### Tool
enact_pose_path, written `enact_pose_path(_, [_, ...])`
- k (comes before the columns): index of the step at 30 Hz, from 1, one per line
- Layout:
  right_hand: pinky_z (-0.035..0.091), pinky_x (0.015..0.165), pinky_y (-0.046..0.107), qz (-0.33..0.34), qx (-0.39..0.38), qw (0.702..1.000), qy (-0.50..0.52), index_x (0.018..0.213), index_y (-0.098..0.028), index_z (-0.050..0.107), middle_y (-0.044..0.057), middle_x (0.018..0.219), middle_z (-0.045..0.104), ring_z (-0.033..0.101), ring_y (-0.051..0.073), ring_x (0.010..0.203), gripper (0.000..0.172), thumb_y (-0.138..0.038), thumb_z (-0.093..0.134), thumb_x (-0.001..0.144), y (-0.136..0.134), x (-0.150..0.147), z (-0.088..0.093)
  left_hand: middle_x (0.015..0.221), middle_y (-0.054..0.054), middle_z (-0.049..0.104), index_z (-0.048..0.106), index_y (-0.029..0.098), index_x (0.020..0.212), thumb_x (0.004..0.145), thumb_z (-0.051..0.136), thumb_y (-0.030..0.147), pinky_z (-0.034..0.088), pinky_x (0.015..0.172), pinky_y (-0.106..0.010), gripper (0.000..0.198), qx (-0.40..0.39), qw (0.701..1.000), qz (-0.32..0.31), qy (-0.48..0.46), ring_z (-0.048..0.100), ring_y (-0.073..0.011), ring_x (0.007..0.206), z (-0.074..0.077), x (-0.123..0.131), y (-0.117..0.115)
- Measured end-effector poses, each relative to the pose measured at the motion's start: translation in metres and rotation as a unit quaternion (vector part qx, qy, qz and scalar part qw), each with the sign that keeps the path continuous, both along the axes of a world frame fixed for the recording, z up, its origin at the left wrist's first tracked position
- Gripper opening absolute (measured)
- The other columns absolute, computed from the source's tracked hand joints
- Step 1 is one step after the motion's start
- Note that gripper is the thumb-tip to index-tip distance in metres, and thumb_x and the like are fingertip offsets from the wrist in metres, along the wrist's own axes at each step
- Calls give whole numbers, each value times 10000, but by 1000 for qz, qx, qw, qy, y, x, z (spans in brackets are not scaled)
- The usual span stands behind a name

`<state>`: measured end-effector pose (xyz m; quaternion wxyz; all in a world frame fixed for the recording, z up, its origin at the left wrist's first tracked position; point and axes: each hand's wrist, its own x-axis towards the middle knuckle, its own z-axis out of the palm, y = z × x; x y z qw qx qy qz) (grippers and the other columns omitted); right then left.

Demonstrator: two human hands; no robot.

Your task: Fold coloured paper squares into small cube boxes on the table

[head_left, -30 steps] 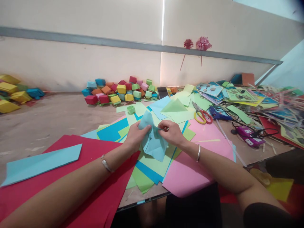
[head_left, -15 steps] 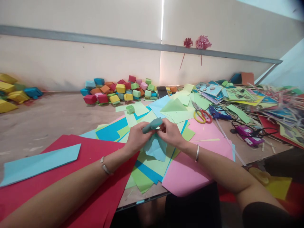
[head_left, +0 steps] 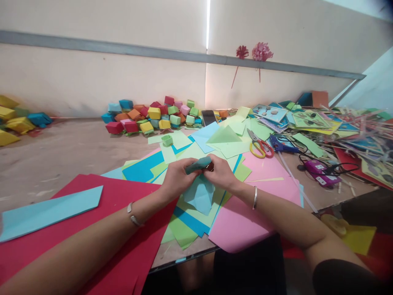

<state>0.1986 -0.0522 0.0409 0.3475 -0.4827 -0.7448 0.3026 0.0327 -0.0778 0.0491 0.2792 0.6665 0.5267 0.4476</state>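
Between my two hands is a light blue folded paper [head_left: 200, 192], held above the sheets in the middle of the table. A darker folded part runs along its top, and a loose flap hangs below. My left hand [head_left: 179, 176] pinches its left end, thumb against the fold. With fingers closed, my right hand [head_left: 221, 172] grips the right end; its fingertips are partly hidden. Beneath both hands lie overlapping green, blue and pink paper sheets [head_left: 239, 217]. Just beyond them sits a small green folded paper ring [head_left: 167, 140].
Scissors [head_left: 260, 144], a blue glue gun [head_left: 284, 144] and a purple power adapter [head_left: 321, 173] lie to the right. Folded paper boxes [head_left: 153, 114] are heaped at the back, near a phone [head_left: 209, 118]. Red sheets [head_left: 123, 205] with a light blue strip [head_left: 52, 213] cover the left front.
The top part of the light blue paper has tipped down flatter between my hands, and its lower flap hangs slightly further down. Both hands keep their hold in nearly the same place.
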Motion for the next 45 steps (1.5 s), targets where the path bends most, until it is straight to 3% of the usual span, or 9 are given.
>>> enact_pose_path(5, [426,646,260,20,-21,999,25,763,-195,572,-14,718,600,548,139,667,97,-160,534,681,5,1,-3,691,-18,724,761,202,749,659,674,371,446,607,-279,211,-71,997,6,0,617,-206,659,-4,-5,9])
enact_pose_path(11, [445,657,252,44,-34,997,45,809,-181,635,-9,725,644,575,137,685,105,-222,600,719,3,0,-5,605,-11,670,715,207,637,619,701,340,408,551,-272,134,-55,996,63,-15,576,-192,609,0,-5,9])
enact_pose_path(16, [442,647,240,42,-19,997,53,772,-177,646,-9,714,651,561,123,668,103,-172,552,729,4,0,-5,640,-10,687,740,183,692,612,725,396,425,559,-262,228,-97,993,42,-57,593,-192,637,4,-3,6])
enact_pose_path(21, [438,622,240,52,-30,997,57,727,-169,649,-9,686,647,555,117,639,106,-274,639,737,4,0,-5,577,-3,641,717,169,657,590,763,421,402,488,-243,265,-117,987,57,-94,561,-166,573,2,-4,6])
enact_pose_path(28, [406,578,235,-38,-27,994,102,630,-172,601,-3,627,588,535,132,648,177,-316,613,732,12,3,-7,780,-27,698,642,183,870,580,788,369,491,586,-273,374,-106,982,33,-155,632,-188,687,-4,-2,8])
enact_pose_path(32, [396,572,232,-63,-17,993,101,620,-172,594,-8,620,570,513,128,638,163,-304,601,716,16,5,-6,745,-2,650,595,200,820,594,770,347,481,568,-269,321,-91,982,22,-164,610,-165,642,-6,-1,7])
enact_pose_path(37, [385,569,230,-70,-11,993,93,581,-178,549,-14,602,556,510,125,630,182,-300,589,711,18,6,-8,724,-24,679,666,182,819,597,773,403,494,571,-286,331,-118,981,-16,-152,638,-190,645,1,1,2])
enact_pose_path(41, [391,580,227,-36,-9,994,100,645,-173,597,-24,617,561,510,116,624,127,-280,581,711,18,5,-10,759,-67,731,736,163,898,608,801,456,510,606,-298,417,-123,984,-17,-127,673,-223,711,0,1,3])
enact_pose_path(45, [429,629,237,23,-10,996,84,754,-166,663,-13,688,625,544,118,649,126,-281,638,709,15,4,-9,773,-86,742,753,152,816,652,761,581,483,598,-289,459,-131,984,18,-122,662,-222,712,-5,-1,8])
